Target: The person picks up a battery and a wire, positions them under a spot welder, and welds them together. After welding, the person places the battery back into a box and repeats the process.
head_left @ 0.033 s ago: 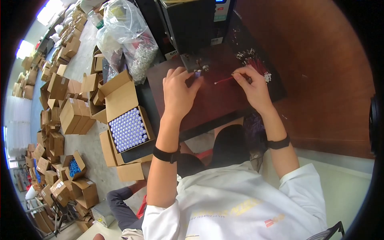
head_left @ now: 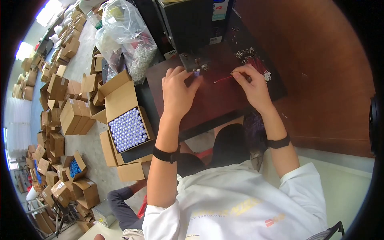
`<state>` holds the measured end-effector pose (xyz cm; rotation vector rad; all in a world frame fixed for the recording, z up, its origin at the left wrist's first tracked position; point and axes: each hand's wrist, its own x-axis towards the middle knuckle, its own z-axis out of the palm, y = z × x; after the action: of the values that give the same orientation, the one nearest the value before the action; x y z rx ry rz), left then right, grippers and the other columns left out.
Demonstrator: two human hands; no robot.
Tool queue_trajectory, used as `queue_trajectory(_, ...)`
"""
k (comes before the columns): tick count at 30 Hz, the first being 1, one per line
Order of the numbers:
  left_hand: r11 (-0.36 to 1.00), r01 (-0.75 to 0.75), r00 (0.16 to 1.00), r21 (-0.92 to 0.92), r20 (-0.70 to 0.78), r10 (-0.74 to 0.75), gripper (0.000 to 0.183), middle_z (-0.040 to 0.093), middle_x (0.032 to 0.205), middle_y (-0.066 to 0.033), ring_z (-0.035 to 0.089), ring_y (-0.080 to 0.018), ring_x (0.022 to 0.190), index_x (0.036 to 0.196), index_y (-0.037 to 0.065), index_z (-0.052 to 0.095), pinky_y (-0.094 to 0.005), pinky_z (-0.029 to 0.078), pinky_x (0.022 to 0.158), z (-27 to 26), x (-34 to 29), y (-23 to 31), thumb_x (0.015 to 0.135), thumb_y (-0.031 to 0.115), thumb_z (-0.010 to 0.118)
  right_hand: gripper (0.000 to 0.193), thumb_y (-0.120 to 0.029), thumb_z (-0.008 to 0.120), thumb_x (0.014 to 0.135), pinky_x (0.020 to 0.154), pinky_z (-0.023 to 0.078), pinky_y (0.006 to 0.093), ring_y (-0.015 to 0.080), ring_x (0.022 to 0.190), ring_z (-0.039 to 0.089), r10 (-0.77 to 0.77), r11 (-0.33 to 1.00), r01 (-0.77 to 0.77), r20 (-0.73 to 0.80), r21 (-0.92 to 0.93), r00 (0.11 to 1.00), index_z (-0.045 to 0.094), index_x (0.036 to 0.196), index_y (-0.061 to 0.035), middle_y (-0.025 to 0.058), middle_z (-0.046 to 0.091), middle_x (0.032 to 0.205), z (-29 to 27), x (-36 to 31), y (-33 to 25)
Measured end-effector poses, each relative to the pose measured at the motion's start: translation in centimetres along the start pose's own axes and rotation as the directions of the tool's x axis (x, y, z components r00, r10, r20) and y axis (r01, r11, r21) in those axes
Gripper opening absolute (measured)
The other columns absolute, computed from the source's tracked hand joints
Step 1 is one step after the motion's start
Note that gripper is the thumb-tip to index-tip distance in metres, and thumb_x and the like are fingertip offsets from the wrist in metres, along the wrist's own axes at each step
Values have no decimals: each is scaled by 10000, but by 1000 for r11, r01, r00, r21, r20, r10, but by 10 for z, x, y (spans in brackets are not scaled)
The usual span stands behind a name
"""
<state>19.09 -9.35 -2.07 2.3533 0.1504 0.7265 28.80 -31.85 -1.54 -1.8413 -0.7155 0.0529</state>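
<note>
The dark reddish table (head_left: 224, 100) fills the upper middle of the view, with a wooden panel (head_left: 320, 72) rising to its right; to the left the floor is strewn with brown cardboard boxes (head_left: 64, 116), and one open box (head_left: 128, 128) just beside the table's left edge is packed with upright pale blue cylinders; behind it lies a clear plastic bag (head_left: 132, 36) of small pale parts. At the far edge of the table stands a dark machine (head_left: 192, 24), and a small metal fixture (head_left: 196, 62) juts from its base. The left hand (head_left: 178, 90) rests on the table just before that fixture, its fingers curled about a small bluish piece (head_left: 197, 73) at the fixture's front; whether they grip it or merely touch it I cannot tell. The right hand (head_left: 252, 86) pinches a thin red wire (head_left: 224, 79) between thumb and forefinger, the wire lying toward the left hand with a white tip; just behind this hand lies a bundle of red wires (head_left: 256, 62).
</note>
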Motion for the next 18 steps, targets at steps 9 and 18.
queue_trajectory(9,999,35,999,-3,21,-35,247,644,919,-86,574,-300,950,946,-13,753,-403,433,839,-1,-1,3,812,192,791,121,-129,676,979,812,425,257,131,907,561,31,999,-30,53,-24,998,690,1003,-11,24,596,933,-6,-1,2)
queue_trajectory(18,999,48,999,-25,19,-48,232,641,912,-86,576,-302,936,934,-5,749,-405,432,835,1,0,2,808,185,790,120,-127,673,982,824,425,261,130,903,545,53,999,-54,62,4,997,689,1001,-10,20,581,943,-3,1,1)
